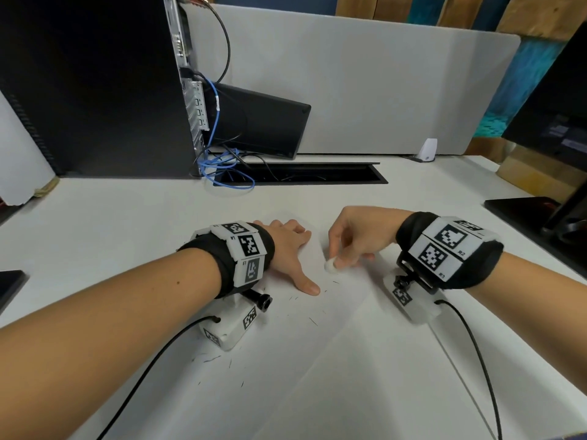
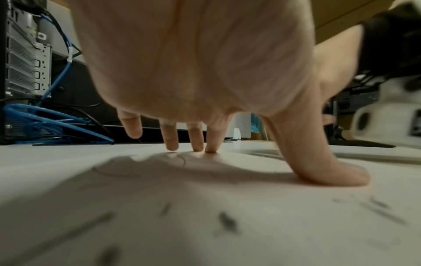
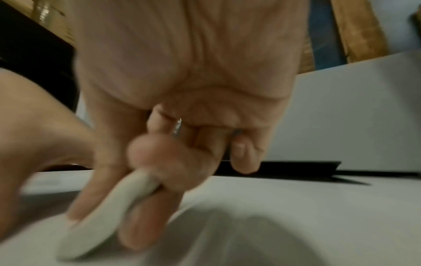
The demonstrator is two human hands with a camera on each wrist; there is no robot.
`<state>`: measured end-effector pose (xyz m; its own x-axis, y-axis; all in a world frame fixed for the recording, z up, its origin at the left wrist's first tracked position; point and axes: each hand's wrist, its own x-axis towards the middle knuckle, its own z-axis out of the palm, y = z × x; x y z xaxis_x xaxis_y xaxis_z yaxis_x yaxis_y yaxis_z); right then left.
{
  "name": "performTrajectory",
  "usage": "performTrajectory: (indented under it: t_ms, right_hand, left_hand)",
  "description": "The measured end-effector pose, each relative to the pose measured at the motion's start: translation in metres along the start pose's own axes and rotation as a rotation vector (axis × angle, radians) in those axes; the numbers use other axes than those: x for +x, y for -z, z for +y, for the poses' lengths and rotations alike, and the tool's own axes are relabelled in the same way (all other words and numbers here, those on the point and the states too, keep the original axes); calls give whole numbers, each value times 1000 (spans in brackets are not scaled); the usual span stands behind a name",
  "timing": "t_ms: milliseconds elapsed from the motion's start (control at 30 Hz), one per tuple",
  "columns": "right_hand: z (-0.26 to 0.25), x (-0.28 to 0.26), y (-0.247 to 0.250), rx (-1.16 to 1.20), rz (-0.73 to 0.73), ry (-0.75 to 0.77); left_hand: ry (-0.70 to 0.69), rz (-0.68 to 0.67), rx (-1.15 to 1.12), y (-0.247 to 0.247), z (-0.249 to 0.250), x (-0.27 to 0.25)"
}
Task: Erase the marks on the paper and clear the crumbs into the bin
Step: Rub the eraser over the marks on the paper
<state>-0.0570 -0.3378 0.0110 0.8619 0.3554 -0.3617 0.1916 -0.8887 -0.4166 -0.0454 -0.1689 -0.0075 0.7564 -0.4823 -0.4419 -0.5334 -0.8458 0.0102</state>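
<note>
A: Start with the head view. Where are the hands, taking the paper point(image 1: 317, 344) as our landmark?

B: Both are on the paper's far part. The left hand point(image 1: 287, 249) lies flat on it, fingers straight and spread, thumb point(image 1: 306, 282) stretched out toward the near side, holding nothing. The right hand point(image 1: 355, 239) is just beside it to the right, fingers curled, pinching a small white eraser point(image 1: 330, 266) whose tip touches the sheet.

A: And the crumbs?

B: Thin dark crumbs point(image 1: 313, 321) are scattered on the paper nearer the person than the left thumb, with more by the left wrist camera. The paper lies on a white desk point(image 1: 111, 217). Well beyond the paper stand a black computer tower point(image 1: 95, 90) with blue cables point(image 1: 222, 166) and a grey divider panel point(image 1: 365, 90). I see no bin.

A: The left wrist view?

B: The left hand point(image 2: 193, 63) arches over the paper point(image 2: 159, 198), straight fingertips point(image 2: 210, 148) and thumb point(image 2: 330, 172) pressed on it. Blurred dark crumbs point(image 2: 226, 220) lie on the sheet close to the camera. A faint curved pencil mark point(image 2: 182, 160) shows just by the fingertips.

A: The right wrist view?

B: Blurred. The right hand point(image 3: 182, 90) pinches the eraser point(image 3: 102, 216) between thumb and forefinger, the other fingers tucked in. The eraser's lower end is down at the paper point(image 3: 296, 216); actual contact I cannot tell here.
</note>
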Motion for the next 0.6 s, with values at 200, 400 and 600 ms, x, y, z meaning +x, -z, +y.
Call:
performTrajectory:
  t_ms: [200,400,600]
  right_hand:
    - [1,17,5,-85,202,-60]
    - [-3,19,1,1,83,15]
    - [-12,25,-5,-17,57,82]
  left_hand:
    - [56,-37,-5,0,-2,-3]
    - [29,-4,-15,-1,-3,-4]
    - [5,15,-34,-1,-2,-6]
